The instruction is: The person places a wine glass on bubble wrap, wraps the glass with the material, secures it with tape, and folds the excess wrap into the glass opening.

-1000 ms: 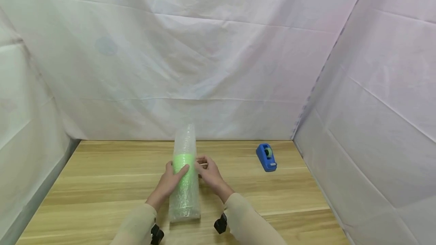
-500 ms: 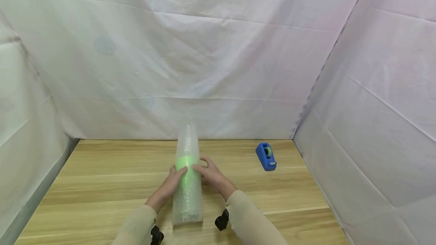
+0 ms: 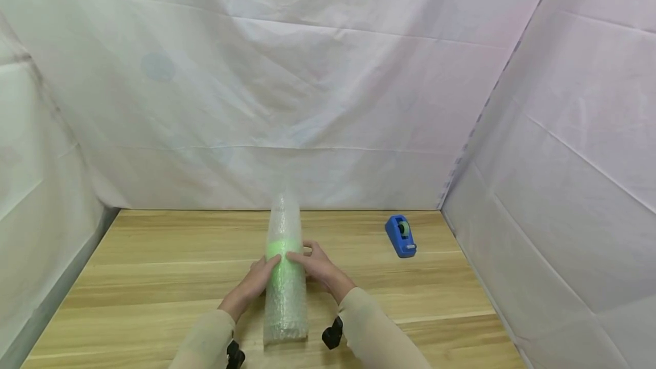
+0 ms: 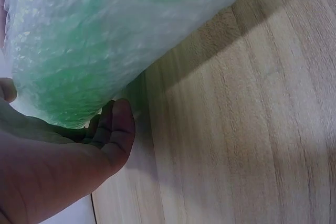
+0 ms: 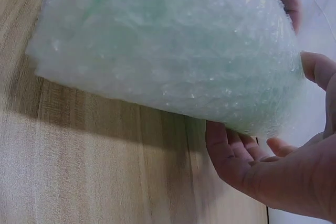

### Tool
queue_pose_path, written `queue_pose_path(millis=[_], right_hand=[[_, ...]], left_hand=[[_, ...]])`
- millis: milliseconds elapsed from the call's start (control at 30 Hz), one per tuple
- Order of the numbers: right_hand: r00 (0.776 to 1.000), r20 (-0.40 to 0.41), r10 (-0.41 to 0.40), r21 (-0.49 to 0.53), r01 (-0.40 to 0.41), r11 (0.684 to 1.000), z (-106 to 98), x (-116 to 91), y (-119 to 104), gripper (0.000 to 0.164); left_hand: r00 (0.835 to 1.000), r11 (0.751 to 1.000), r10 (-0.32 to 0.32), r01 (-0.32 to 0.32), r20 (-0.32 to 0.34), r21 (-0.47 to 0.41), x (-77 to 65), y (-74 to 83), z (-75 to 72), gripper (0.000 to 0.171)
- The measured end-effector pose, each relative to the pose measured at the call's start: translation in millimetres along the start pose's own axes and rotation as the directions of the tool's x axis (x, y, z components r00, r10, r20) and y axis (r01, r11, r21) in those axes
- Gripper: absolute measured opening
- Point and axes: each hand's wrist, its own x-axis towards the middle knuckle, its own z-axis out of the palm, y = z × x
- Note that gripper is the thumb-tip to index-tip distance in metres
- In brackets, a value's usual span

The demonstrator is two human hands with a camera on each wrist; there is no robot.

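Wrap is looking rolled round something green, left grip and right grip clamping it; rightward of them, the dispenser is sitting untouched.

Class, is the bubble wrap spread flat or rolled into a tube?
Rolled into a tube: the bubble wrap looks rounded, something green shows through, and the left hand and right hand hold its sides.
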Motion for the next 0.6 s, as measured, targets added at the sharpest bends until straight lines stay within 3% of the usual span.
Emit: queue_pose_path(millis=[167,333,600], right_hand=[[1.0,-0.01,0.015,-0.027,-0.015,1.0,1.8,-0.7,0.9,0.082],[0.999,-0.012,0.035,-0.052,-0.036,0.998,5.2,-2.0,0.1,0.082],[0.998,0.013,0.068,-0.046,-0.068,0.997,2.8,-2.8,-1.8,0.082]], left_hand=[[0.999,1.0,0.014,-0.013,0.033,-0.009,0.4,-3.0,-2.0,0.078],[0.996,0.999,-0.018,0.02,0.083,-0.032,2.4,-8.4,-7.1,0.074],[0.999,0.999,-0.039,0.038,0.03,0.018,-0.5,-4.3,-9.9,0.079]])
